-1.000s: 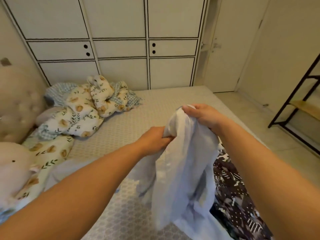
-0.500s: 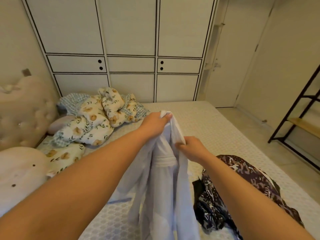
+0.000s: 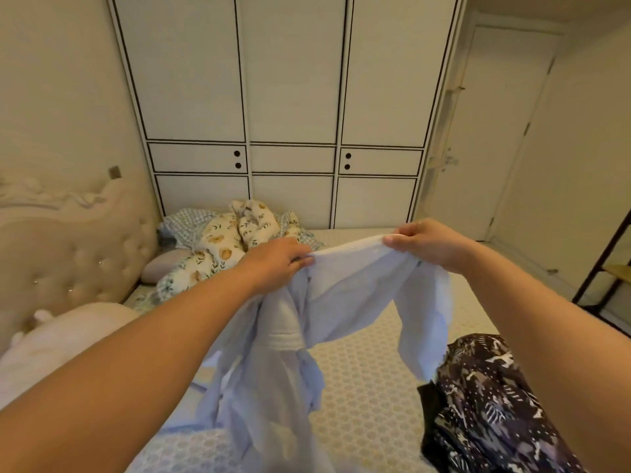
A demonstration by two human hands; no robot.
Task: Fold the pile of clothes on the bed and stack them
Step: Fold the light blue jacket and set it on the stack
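Pinching thin pale-blue garment (image 3: 345,295) taut, left hand (image 3: 276,264), right hand (image 3: 426,244), rumpled folds hanging

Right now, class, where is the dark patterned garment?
In the head view the dark garment lies crumpled on the bed at lower right, under the right forearm, beside the hanging end of the white garment.

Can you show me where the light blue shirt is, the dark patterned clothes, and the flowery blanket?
light blue shirt (image 3: 355,288), head view, on the stretched cloth between the hands.
dark patterned clothes (image 3: 485,404), head view, middle of the heap.
flowery blanket (image 3: 222,247), head view, on a bunched fold.
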